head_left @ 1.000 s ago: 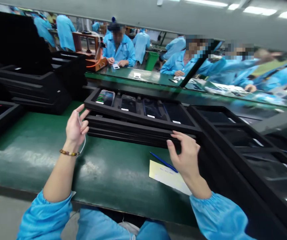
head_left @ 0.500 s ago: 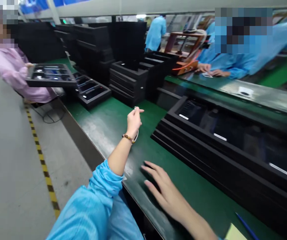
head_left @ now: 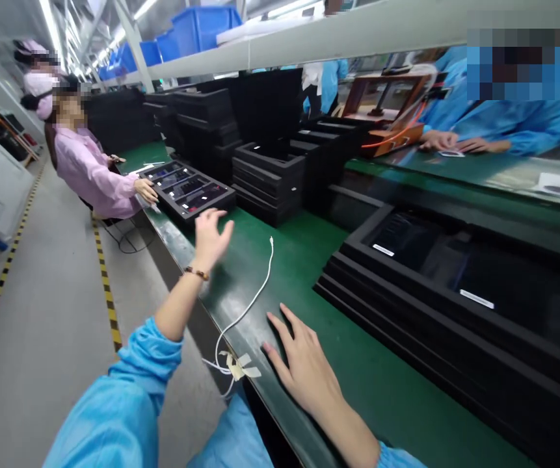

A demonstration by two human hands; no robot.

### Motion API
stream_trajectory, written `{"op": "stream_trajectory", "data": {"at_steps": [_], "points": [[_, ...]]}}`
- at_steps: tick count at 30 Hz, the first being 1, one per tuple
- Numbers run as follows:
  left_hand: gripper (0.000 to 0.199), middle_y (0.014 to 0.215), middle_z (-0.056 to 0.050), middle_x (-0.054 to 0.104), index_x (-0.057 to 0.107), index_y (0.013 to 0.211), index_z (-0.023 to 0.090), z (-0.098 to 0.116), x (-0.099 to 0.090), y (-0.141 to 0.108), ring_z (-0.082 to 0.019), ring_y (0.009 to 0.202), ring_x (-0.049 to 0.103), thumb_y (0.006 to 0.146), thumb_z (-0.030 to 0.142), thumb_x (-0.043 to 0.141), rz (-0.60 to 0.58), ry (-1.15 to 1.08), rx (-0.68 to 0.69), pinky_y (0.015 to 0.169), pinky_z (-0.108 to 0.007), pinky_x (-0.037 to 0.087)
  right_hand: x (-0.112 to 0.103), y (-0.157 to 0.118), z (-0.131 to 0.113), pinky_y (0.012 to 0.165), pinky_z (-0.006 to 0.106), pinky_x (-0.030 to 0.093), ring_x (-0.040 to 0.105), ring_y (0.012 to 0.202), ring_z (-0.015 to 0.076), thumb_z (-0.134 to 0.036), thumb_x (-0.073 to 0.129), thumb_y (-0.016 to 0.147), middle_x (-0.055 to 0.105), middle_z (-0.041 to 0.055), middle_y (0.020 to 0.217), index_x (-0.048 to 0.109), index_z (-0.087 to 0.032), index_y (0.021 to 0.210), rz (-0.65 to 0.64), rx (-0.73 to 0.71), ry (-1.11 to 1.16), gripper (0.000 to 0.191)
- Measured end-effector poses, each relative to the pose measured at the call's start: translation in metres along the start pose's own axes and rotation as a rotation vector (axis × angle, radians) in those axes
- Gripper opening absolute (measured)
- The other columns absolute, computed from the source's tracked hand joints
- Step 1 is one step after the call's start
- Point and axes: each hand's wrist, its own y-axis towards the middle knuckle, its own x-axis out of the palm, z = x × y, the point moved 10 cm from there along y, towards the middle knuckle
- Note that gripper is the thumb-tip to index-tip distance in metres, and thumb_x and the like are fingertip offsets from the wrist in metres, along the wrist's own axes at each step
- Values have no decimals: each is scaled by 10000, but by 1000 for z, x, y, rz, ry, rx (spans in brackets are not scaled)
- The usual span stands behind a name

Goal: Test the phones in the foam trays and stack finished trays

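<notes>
My left hand [head_left: 211,239] reaches forward over the bench with its fingers apart and nothing in them. Just beyond it is the near end of a black foam tray [head_left: 209,211], whose compartments hold dark, flat devices with small white labels. A white cable [head_left: 259,292] lies on the green bench top between my hands, its plug end pointing away from me. Pale tape [head_left: 237,366] fixes the cable at the bench edge. With fingers spread, my right hand [head_left: 306,364] rests low over the bench near that edge, holding nothing.
Stacked black foam trays [head_left: 382,224] with dark panels flank my right side. More black trays [head_left: 270,175] rise further along the green bench [head_left: 280,260]. A person in pink [head_left: 89,172] sits at the left, one hand by the tray; a co-worker's hands [head_left: 455,142] work across the bench.
My left hand has let go of the white cable, opened and moved left towards the tray. The person in pink has put down the tray they held. My view has swung left.
</notes>
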Motion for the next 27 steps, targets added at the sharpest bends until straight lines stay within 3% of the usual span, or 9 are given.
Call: {"op": "stream_trajectory", "data": {"at_steps": [3,6,15,19,22,24,27], "points": [[509,1631,-258,488,584,1481,120,-38,-33,18,-429,1513,406,1030,336,679,41,314,-90,1234,-599,383,1,0,2,1080,575,609,638,1386,373,-494,478,1136,544,187,1636,576,-243,1560,16,25,31,502],[456,1444,-261,634,620,1409,105,-58,-38,32,-429,1393,482,1007,315,669,-44,478,-101,1150,-552,445,2,0,4,1094,574,600,629,1390,371,-490,484,1134,543,176,1640,565,-244,1572,17,40,50,509],[396,1385,-240,603,624,1292,125,-64,-35,51,-425,1339,475,960,340,657,-68,652,-115,1126,-533,434,6,3,5,1151,564,557,602,1414,366,-421,546,1109,544,191,1627,599,-220,1551,-33,66,69,489],[376,1279,-217,653,629,1187,143,-55,-40,52,-418,1286,500,854,271,746,-103,681,-103,1097,-526,428,7,5,4,1154,564,551,612,1397,367,-398,553,1099,561,202,1598,627,-206,1512,-25,69,111,461],[350,1169,-175,684,635,1076,173,-35,-44,39,-401,1234,535,761,193,788,-134,655,-25,1093,-514,421,3,6,6,1156,593,536,616,1374,376,-399,530,1091,590,209,1548,662,-196,1452,4,84,224,434],[316,1095,-152,693,635,1008,192,-16,-46,20,-391,1182,565,734,167,790,-143,612,52,1074,-511,435,-1,8,11,1143,633,524,623,1338,393,-437,520,1074,630,211,1475,703,-196,1368,41,114,378,422],[281,993,-131,687,635,953,205,16,-50,-26,-385,1092,602,721,164,788,-124,516,173,1017,-526,469,0,14,22,1109,648,531,680,1180,379,-581,632,989,704,192,1278,746,-206,1198,66,245,781,444]]}}
